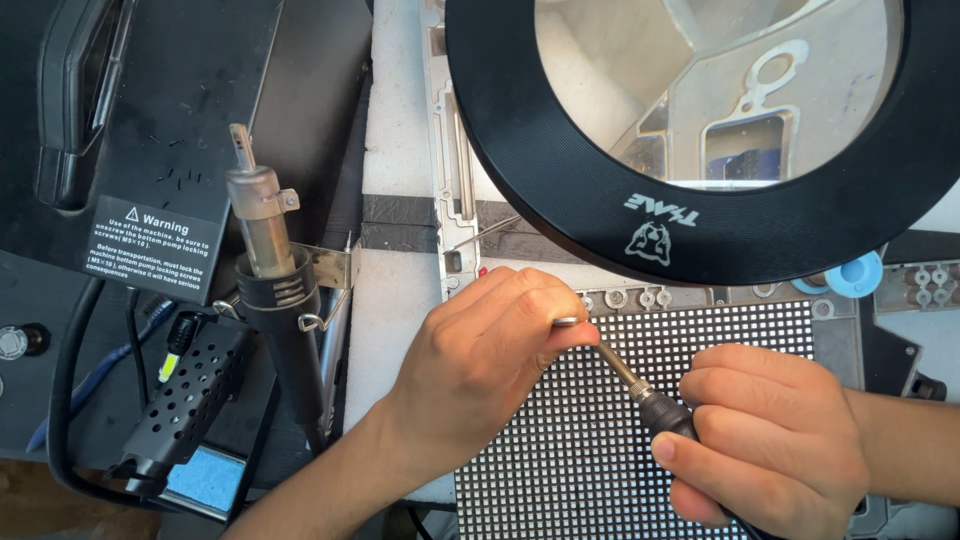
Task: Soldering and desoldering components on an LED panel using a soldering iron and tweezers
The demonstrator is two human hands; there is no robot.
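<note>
Magnifier lamp (560, 150) above the dotted panel (600, 450) — hot-air gun (270, 260) stands left.

An electronics repair workshop: hot-air rework station (150, 150), ring magnifier lamp (700, 130), soldering iron (640, 385) over a dotted panel (600, 450)

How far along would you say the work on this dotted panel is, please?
Already set up: the dotted panel lies flat under the round magnifier, and the hot-air tool is parked in its stand. In hand: the right hand holds the soldering iron with its tip at the panel's upper left, where the left hand pinches tweezers. What remains cannot be judged.
</note>
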